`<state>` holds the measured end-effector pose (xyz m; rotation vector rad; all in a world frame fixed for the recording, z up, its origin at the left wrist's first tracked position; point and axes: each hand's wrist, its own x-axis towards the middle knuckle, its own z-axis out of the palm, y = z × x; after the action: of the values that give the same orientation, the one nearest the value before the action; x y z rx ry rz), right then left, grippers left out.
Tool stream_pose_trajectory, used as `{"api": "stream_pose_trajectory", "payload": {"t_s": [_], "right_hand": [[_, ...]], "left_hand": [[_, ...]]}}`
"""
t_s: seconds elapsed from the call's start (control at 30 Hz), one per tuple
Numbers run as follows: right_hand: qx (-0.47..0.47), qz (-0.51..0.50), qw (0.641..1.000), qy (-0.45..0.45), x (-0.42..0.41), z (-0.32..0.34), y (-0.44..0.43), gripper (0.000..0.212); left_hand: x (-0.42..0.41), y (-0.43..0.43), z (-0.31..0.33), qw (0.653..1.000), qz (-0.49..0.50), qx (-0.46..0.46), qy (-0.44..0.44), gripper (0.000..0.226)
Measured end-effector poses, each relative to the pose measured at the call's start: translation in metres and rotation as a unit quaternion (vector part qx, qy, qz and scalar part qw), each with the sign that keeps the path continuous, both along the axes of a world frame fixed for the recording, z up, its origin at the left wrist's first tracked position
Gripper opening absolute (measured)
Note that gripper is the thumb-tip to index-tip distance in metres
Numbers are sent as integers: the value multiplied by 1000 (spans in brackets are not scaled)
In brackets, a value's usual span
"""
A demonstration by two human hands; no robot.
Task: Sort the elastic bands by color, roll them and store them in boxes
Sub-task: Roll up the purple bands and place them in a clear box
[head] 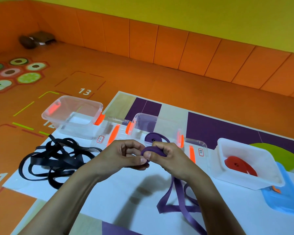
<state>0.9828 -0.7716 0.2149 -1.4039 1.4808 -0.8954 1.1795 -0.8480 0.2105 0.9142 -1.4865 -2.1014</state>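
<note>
My left hand (126,155) and my right hand (168,156) meet at the middle of the mat, both pinching a purple elastic band (176,206) whose started roll sits between my fingertips; its loose length trails down onto the mat. Behind my hands a rolled purple band (153,137) lies in the middle clear box (153,121). A rolled red band (236,164) lies in the white box (244,167) at the right. A tangle of black bands (54,160) lies loose at the left. The left clear box (71,114) holds nothing.
Clear lids with orange clips (112,131) lie beside the clear boxes, one more lid (193,150) right of the middle box. A blue lid (287,192) sits under the white box. The mat (109,192) lies on an orange floor; a padded orange wall (176,48) runs behind.
</note>
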Motion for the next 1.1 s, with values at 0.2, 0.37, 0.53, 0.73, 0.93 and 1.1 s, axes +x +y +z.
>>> {"api": "stream_pose_trajectory", "payload": {"t_s": [0.2,0.37,0.53,0.73,0.93,1.1], "right_hand": [[-27,-78,996,-17,3,-3,-13,21],[-112,-106,988,-16,17,-10,-9,40],[-105,-93,990,-12,17,-12,-7,44],[-50,-27,997,-58,-11,16,-3,29],[-28,34,999,-16,-13,20,-1,30],[-17,41,999,16,-14,19,3,37]], "left_hand": [[-26,2,-7,983,139,82,93,23],[-34,3,-5,955,218,134,146,25],[-34,5,-3,955,217,137,147,28],[-15,0,-3,983,51,158,82,29],[-7,-6,8,986,-105,126,-4,37],[-12,-1,7,996,-39,72,-30,32]]}}
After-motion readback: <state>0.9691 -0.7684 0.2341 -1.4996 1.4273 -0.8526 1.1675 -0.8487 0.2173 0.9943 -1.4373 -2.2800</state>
